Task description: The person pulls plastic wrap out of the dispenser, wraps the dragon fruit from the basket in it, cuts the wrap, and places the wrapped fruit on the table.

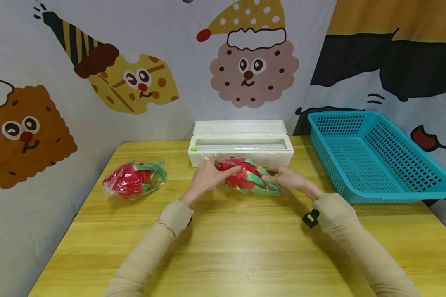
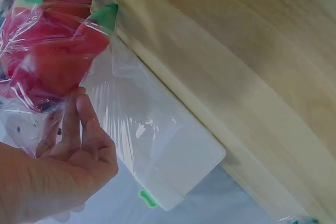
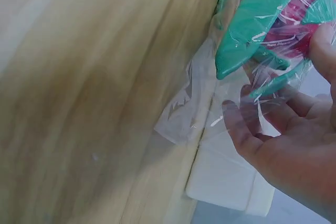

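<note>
Both hands hold a red dragon fruit (image 1: 241,175) with green leaf tips, loosely covered in clear plastic film. At its left end, the left hand (image 1: 206,178) grips the fruit through the film, thumb lying over the top. The right hand (image 1: 289,178) holds the leafy right end, thumb in front; in the right wrist view its fingers curl behind the film (image 3: 181,114), a loose flap of which hangs down. Just behind the fruit stands a white cling film box (image 1: 241,159), lid raised, a roll inside. Film stretches across the box front in the left wrist view.
Another film-wrapped dragon fruit (image 1: 131,181) lies on the left of the wooden table (image 1: 241,247). A blue plastic basket (image 1: 357,194) stands at the right, near the right forearm. A printed cloth (image 1: 186,99) hangs behind the table. The box carries a green slider (image 2: 147,198).
</note>
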